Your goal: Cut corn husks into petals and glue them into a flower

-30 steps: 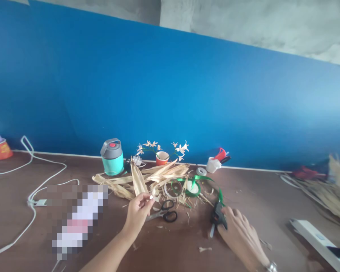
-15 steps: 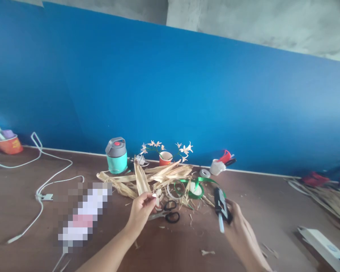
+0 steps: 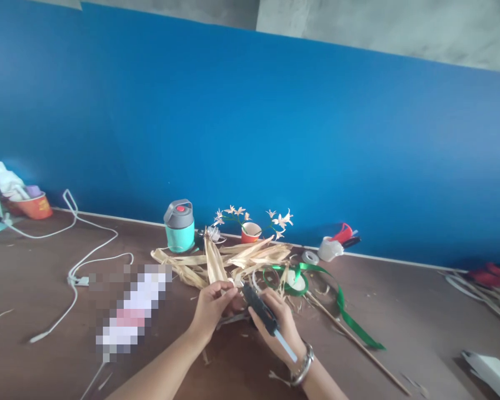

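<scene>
Left hand: thumb and fingers of the left hand [image 3: 209, 311] pinched together, apparently on a small pale piece [image 3: 230, 281]; mostly hidden, outline unclear.
Right hand: right hand [image 3: 284, 323] wrapped round the glue gun [image 3: 260, 308]; metal band [image 3: 304, 365] at the wrist.
Glue gun: tilted, nose up and leftward, just beside the left fingertips; contact with the piece can't be told. Glue stick [image 3: 285, 345] juts from the rear.
Step in hand: looks like glue going onto the pinched piece, judging by the nose's position.
Next move calls for: a steady pinch, nose aimed at the piece, hot tip clear of the fingertips.
Under the hands: scissors [image 3: 234, 319], largely covered.
Just beyond: husks [image 3: 258, 254] in a loose heap, one leaf pointing upward.
To the right: green ribbon [image 3: 355, 326] trailing off its spool [image 3: 296, 282]; thin stick [image 3: 360, 347] lying aslant.
Back edge: flask [image 3: 180, 238]; orange cup [image 3: 250, 238] with pale flowers [image 3: 282, 221] spreading above it; tape roll [image 3: 310, 258].
</scene>
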Demonstrator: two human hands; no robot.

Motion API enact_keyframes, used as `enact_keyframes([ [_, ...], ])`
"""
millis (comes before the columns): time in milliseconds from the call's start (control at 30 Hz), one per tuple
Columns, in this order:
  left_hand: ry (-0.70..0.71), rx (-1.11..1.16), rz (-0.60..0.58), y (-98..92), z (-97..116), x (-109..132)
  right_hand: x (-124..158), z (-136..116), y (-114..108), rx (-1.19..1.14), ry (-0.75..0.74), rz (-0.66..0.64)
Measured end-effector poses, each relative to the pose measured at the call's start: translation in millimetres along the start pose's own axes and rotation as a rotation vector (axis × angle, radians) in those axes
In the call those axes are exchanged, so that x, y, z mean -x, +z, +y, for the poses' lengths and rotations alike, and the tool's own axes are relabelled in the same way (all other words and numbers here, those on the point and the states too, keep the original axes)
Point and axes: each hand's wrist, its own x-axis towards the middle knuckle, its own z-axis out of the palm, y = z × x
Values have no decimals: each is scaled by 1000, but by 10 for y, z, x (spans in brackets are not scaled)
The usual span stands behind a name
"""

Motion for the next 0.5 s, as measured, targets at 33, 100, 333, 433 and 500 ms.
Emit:
enact_keyframes([
  [33,-11,5,3,0,-4,-4,21,25,-5,13,-5,-4],
  [100,-21,24,4,1,-11,-11,52,54,-5,34,-7,-13],
  [333,-9,4,26,0,2,-12,69,66,41,122,18,-60],
  [433,-20,4,32,6,21,-1,70,64,45,127,39,-64],
  [500,-16,4,26,10,30,5,70,54,44,130,44,-62],
])
